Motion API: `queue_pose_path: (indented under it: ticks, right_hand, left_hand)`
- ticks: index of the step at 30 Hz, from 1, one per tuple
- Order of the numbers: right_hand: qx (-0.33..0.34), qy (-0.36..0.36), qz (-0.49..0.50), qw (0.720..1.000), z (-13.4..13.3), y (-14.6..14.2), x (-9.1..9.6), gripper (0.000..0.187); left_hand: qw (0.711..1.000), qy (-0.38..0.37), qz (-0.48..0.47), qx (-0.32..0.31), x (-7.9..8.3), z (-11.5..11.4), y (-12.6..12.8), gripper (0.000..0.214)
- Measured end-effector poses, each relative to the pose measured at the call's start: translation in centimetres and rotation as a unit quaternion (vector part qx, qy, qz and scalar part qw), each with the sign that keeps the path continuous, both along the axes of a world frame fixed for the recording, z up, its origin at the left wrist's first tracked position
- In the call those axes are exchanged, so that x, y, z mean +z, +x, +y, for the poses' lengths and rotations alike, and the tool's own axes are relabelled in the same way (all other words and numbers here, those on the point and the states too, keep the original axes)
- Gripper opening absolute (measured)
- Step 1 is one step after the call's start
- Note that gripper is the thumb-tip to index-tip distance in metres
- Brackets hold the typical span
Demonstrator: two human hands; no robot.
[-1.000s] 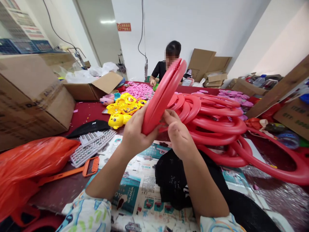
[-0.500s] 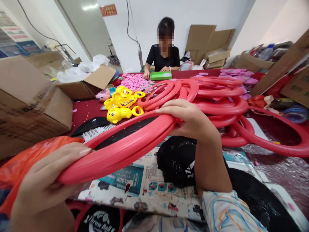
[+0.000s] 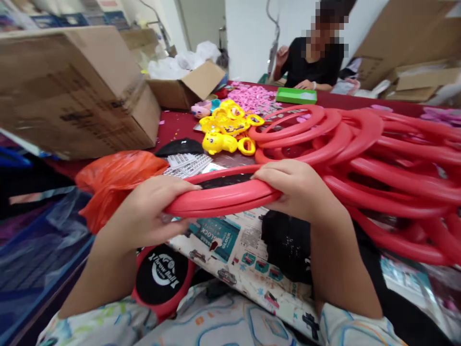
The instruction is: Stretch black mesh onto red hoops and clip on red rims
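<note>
A red plastic ring with black mesh lies nearly flat in front of me, held at both sides. My left hand is closed round its left rim and my right hand is closed over its right rim. Beneath the ring is a printed card sheet and a heap of black mesh fabric. Low by my lap is a red-rimmed disc with a black face and white lettering.
A pile of red rings fills the right of the dark red table. Yellow toys, pink bits, a green tray, an orange bag and cardboard boxes lie around. A person in black sits opposite.
The ring has gone from standing on edge to lying nearly flat, and my hands have moved to its two sides. The view has swung to the left.
</note>
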State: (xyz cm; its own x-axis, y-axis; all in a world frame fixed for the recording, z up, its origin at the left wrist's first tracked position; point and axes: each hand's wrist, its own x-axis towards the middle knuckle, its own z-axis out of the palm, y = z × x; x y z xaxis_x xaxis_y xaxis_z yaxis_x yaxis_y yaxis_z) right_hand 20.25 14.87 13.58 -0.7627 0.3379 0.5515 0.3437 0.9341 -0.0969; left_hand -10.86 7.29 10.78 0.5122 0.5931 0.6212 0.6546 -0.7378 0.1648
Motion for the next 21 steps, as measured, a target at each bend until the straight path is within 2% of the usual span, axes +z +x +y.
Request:
queue_pose_path:
  ticks: [4, 7, 10, 14, 17, 21]
  right_hand:
    - [0.000, 0.036, -0.008, 0.999, 0.0, -0.6, -0.2, 0.012]
    - [-0.010, 0.031, -0.007, 0.999, -0.5, -0.8, -0.5, 0.018]
    - [0.008, -0.010, 0.000, 1.000, -0.5, -0.6, -0.4, 0.032]
    - [0.070, -0.107, 0.001, 0.992, 0.2, -0.2, -0.2, 0.049]
    - [0.097, -0.140, 0.035, 0.985, 0.5, -0.2, -0.3, 0.050]
    - [0.093, -0.129, 0.061, 0.985, 0.0, -0.7, -0.5, 0.046]
  left_hand:
    - [0.996, 0.059, 0.070, 0.021, 1.5, -0.1, 3.7, 0.056]
    - [0.991, 0.084, 0.095, 0.047, 2.0, -0.2, 4.7, 0.050]
    - [0.993, 0.078, 0.089, 0.024, 1.9, 0.0, 3.9, 0.041]
    - [0.996, 0.062, 0.066, -0.021, 1.5, 0.4, 1.9, 0.038]
    - [0.995, 0.074, 0.053, -0.044, 1.2, 0.7, 0.9, 0.041]
    - [0.996, 0.069, 0.042, -0.049, 1.0, 1.2, 0.6, 0.043]
